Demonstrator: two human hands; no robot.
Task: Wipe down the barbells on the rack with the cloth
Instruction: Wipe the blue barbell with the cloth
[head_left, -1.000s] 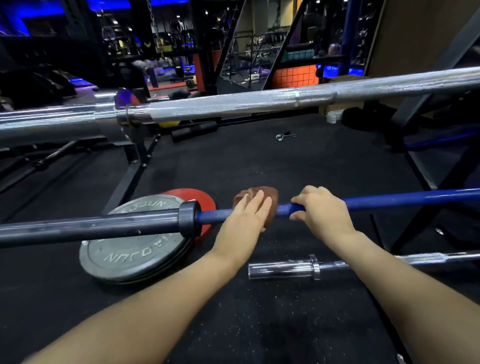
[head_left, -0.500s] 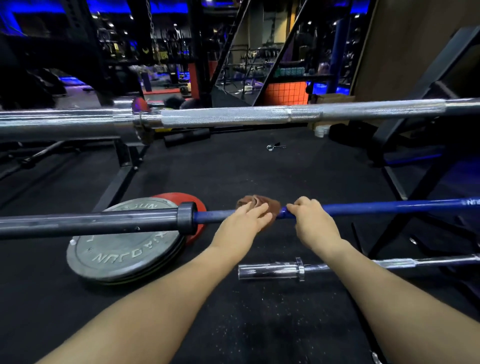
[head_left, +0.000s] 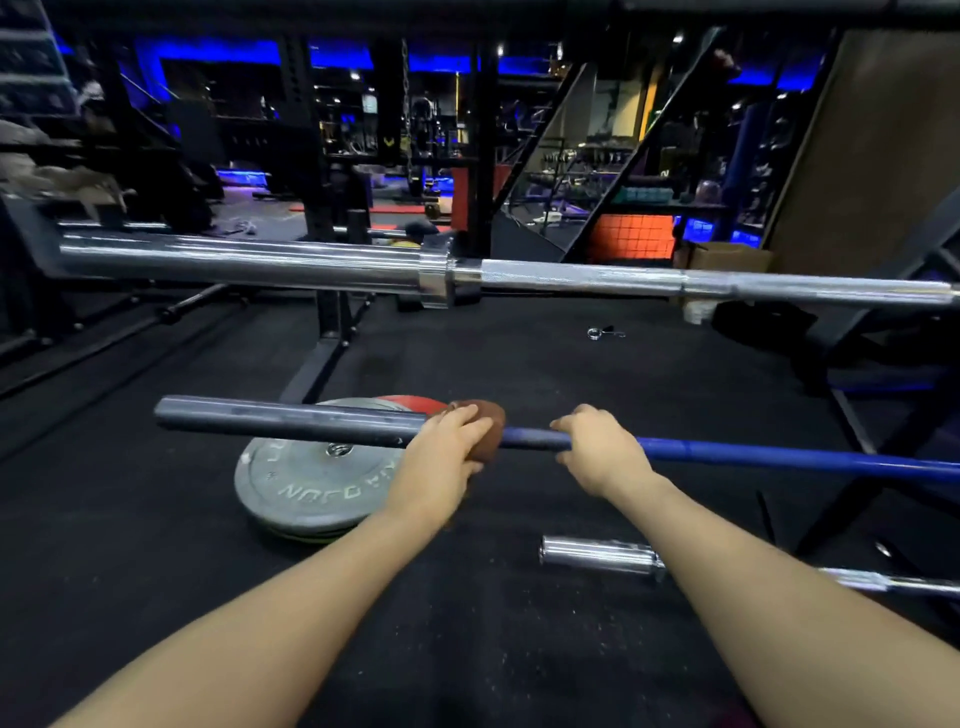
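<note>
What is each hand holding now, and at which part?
The left hand holds the cloth against the blue bar, next to its dark sleeve. The right hand grips the bar's blue shaft, just right of the cloth.

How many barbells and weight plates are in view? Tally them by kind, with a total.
Barbells: 3, namely the chrome bar, the blue bar and the low chrome bar.
Weight plates: 2 plainly seen, the grey plate and the red plate.
Total: 5
</note>
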